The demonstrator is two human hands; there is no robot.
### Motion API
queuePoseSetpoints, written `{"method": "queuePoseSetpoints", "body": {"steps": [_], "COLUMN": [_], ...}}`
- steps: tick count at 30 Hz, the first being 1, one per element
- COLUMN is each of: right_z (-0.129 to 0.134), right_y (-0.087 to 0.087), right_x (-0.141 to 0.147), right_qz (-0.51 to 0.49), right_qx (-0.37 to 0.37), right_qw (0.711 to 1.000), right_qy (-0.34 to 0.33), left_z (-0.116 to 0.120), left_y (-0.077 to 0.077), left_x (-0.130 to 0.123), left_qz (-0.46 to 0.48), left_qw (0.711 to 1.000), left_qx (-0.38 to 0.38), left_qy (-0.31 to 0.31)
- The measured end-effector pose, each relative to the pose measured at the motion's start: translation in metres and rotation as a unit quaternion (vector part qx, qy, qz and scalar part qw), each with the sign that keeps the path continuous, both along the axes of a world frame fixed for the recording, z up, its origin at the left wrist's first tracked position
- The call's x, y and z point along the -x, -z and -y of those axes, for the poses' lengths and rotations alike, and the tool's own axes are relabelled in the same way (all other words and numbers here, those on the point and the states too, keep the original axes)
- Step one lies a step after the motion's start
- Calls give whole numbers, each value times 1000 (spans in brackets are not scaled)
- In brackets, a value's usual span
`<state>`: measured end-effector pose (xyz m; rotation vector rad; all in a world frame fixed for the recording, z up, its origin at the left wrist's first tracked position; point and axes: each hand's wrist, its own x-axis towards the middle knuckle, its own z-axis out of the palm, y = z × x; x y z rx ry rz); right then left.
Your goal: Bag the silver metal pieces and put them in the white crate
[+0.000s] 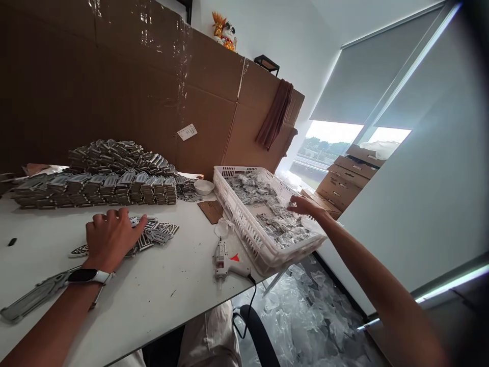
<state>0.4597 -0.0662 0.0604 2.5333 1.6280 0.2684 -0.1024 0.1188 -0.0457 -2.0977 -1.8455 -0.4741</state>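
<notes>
Badges (pixel 155 233), flat grey metal pieces, lie loose on the white worktop (pixel 160 290) at about 9 o'clock from the picture's middle, and the left hand (pixel 110 237) rests on them palm down, fingers spread, gripping nothing. Just behind it, toward 11 o'clock, stand neat rows and a heap of stacked badges (pixel 103 178). The right hand (pixel 303 205) reaches out at about 3 o'clock over a white basket (pixel 244 224) that juts past the worktop's edge; its fingers are loosely curled above bagged pieces (pixel 282 227) inside, and whether it holds one cannot be told. A glue gun (pixel 225 262) lies at 6 o'clock just beside the basket's near wall, its cord dropping over the edge. A small bowl (pixel 204 186) sits between stacks and basket.
</notes>
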Motion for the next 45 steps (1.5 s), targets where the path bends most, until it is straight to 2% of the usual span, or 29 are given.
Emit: {"method": "queuePoseSetpoints", "body": {"steps": [4,6,8,10,13,14,15,16,18,19,20,21,23,25,28,29,31,34,37,42,45], "right_z": [-3,-6,-12,-21,-45,-55,-66,-78,-101,-112,-121,-128,-137,-140,-137,-136,-136,-137,-137,-134,-133], "right_y": [-40,-56,-65,-65,-54,-48,-41,-33,-15,-5,4,13,30,42,52,53,54,55,56,51,49], "right_x": [29,56,92,131,189,206,222,236,258,266,273,278,282,281,277,275,273,271,269,270,271], "right_qz": [-59,-90,-143,-224,-357,-403,-451,-502,-602,-647,-682,-709,-740,-755,-775,-774,-757,-726,-712,-697,-671], "right_qx": [-21,-35,-55,-62,-17,4,20,31,46,55,63,71,78,76,89,93,85,38,2,17,-16], "right_qw": [997,991,974,940,863,833,801,768,705,678,655,637,614,602,586,591,620,661,673,676,704], "right_qy": [-45,-93,-166,-251,-355,-379,-394,-398,-372,-345,-318,-294,-263,-249,-219,-206,-188,-186,-203,-236,-231], "left_z": [3,4,6,11,25,30,35,39,44,44,43,42,39,37,37,38,40,41,39,37,34], "left_y": [-2,-3,-3,0,6,9,11,13,17,18,20,21,23,24,23,23,21,20,17,15,19], "left_x": [-7,-11,-15,-21,-34,-39,-45,-50,-59,-62,-63,-64,-63,-62,-64,-65,-68,-69,-68,-66,-66], "left_qz": [49,110,208,310,345,370,469,564,698,736,763,779,793,799,808,808,810,819,835,863,879], "left_qw": [996,984,952,899,865,844,765,673,505,451,421,410,418,424,412,408,402,396,390,365,345], "left_qx": [-59,-67,-48,-2,47,82,165,233,315,338,344,342,326,314,310,312,314,305,290,274,268], "left_qy": [55,125,219,309,362,380,409,418,397,374,350,329,301,289,286,287,289,280,257,218,191]}}
